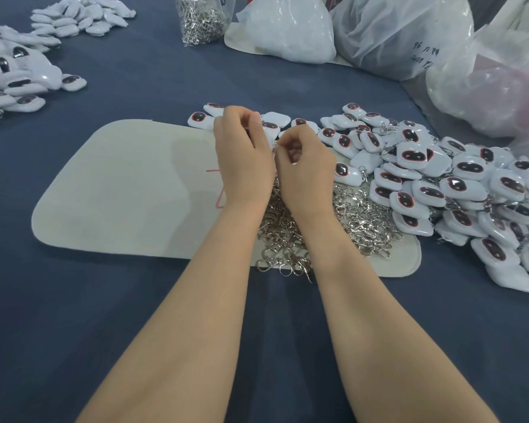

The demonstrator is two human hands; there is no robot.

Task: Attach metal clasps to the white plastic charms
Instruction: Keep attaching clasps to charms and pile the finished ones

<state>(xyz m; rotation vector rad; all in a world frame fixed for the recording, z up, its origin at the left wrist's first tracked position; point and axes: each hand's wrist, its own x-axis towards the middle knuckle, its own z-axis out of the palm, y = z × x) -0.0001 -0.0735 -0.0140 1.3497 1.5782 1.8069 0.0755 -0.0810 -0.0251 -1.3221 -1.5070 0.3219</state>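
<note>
1. Above the far edge of the mat (119, 184), the left grip (242, 148) and right grip (303, 169) meet. Their fingers are curled tight with the tips pinched together, and I cannot tell what they hold.
2. Under the wrists, loose clasps (358, 215) lie heaped on the mat.
3. To the right, charms (440, 190) are piled on the desk (135, 300), mostly face up, with long axes pointing every way. A few already carry clasps.
4. Judging by that heap, much remains to be done.
</note>
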